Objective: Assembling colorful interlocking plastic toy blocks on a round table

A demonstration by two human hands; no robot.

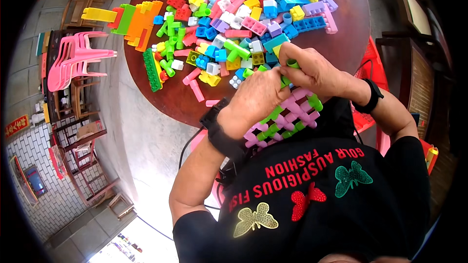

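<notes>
Pink-and-green lattice (292, 114) of interlocking plastic pieces sits near the centre of the frame, close against the person's black shirt (321, 165) and just below the near rim of the round brown tabletop (348, 39). Its place near the body probably lets the forearms bend inward and both hands meet at its upper edge.

The left hand (256, 92) lies over that edge, knuckles up; its grip looks closed on the lattice, likely to steady it, though the fingertips are partly hidden. The right hand (312, 70) comes in from the other side, its grip pinching a green tube piece (292, 63) between thumb and fingers. The hands touch or nearly touch, which would suit pressing small parts against each other; whether the green piece is seated in the lattice cannot be told.

Across the top of the frame spreads a heap of mixed blocks (256, 24), within arm's reach, presumably so that pieces can be picked out easily. Loose pink tubes (196, 90) lie at its near side. An orange stepped stack (141, 24) and a green studded strip (152, 70) stand apart at the upper left, perhaps to keep joined pieces out of the loose ones.
</notes>
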